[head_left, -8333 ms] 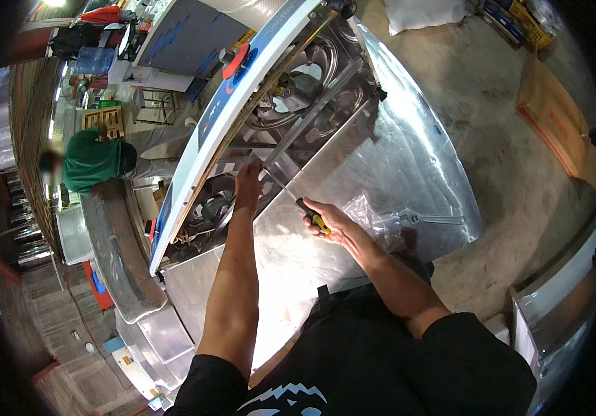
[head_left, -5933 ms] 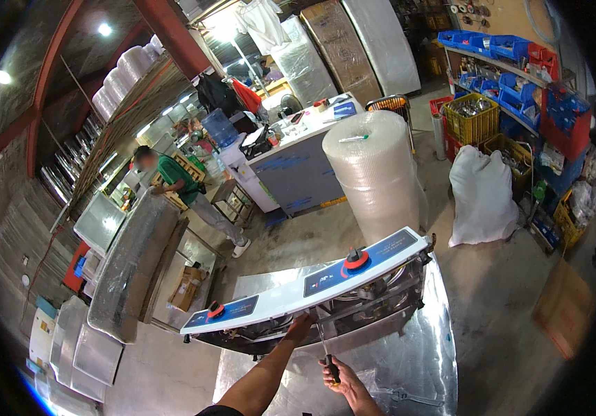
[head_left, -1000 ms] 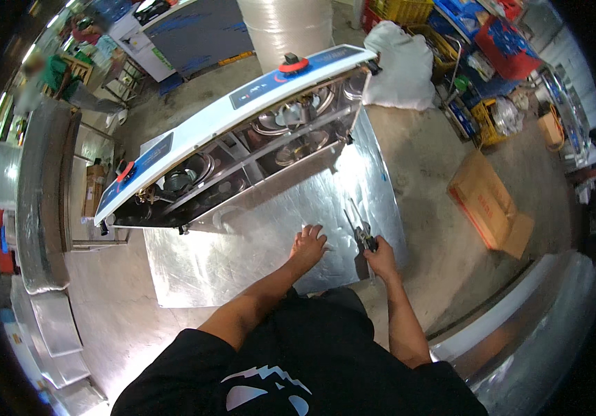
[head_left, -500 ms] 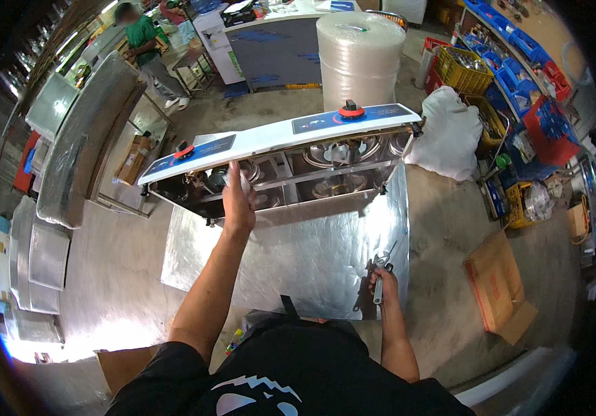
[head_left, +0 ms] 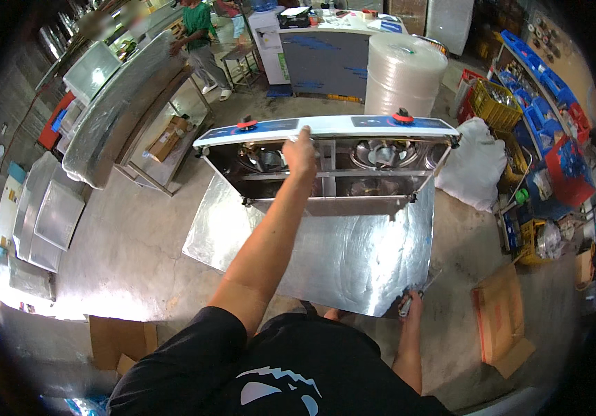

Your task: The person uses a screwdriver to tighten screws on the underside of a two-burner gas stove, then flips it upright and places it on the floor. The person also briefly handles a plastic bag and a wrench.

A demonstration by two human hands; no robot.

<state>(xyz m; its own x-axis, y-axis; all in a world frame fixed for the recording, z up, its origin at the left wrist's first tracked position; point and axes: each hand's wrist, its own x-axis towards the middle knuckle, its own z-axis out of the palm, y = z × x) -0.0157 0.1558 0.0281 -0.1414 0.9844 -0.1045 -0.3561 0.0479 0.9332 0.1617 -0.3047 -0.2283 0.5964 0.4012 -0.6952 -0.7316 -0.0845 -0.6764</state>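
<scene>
A two-burner gas stove [head_left: 332,170] stands on edge on a shiny metal-topped table [head_left: 353,256]. Its open underside, with burner parts and crossbars, faces me. The white control panel [head_left: 323,126], with two red-and-black knobs, runs along the top. My left hand [head_left: 300,156] is closed on the panel's lower edge, thumb up against its face; the other fingers are partly hidden. Low at the table's near right corner, my right hand [head_left: 411,304] grips an adjustable wrench [head_left: 404,309], its head blurred.
A bubble-wrap roll [head_left: 405,76] and a white sack [head_left: 471,166] stand behind the stove. Shelves with blue bins [head_left: 537,111] line the right side. Cardboard [head_left: 502,315] lies on the right floor. A wrapped long item [head_left: 121,111] rests on a left bench; a person [head_left: 197,41] stands beyond.
My view has swung left and turned. My left hand has gone from straight fingers by the stove's opening to a hold on the panel edge. My right hand moved the wrench toward the table corner.
</scene>
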